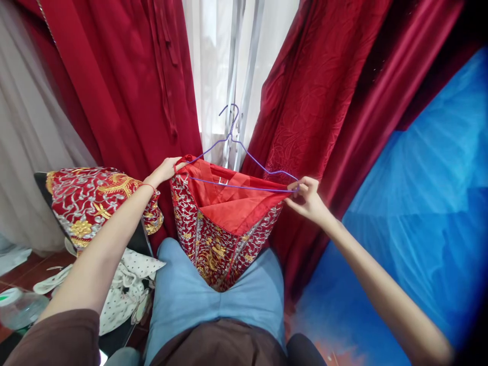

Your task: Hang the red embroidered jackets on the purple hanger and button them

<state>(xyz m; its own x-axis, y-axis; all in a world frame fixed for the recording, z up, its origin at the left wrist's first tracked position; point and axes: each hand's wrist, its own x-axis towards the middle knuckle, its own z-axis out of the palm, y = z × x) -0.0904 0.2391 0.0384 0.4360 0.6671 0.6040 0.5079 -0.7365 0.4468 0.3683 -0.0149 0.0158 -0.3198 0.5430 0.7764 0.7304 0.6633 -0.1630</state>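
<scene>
A red garment (pixel 221 254) with silver and gold embroidery hangs between my hands, its lower part resting on my lap. Its plain red lining (pixel 232 201) faces up at the open top. A purple wire hanger (pixel 259 165) lies along that opening, its hook pointing away from me. My left hand (pixel 170 170) is closed on the garment's top edge near the hanger's left end. With thumb and fingers pinched, my right hand (pixel 307 198) grips the hanger's right end together with the garment's edge. A small white label shows on the lining.
Another embroidered red garment (pixel 91 198) drapes over a dark chair-like support at left. Below it lie a white polka-dot cloth (pixel 127 290) and a clear plastic container (pixel 23 307). Red curtains (pixel 125 76) hang ahead, with blue fabric (pixel 412 229) at right.
</scene>
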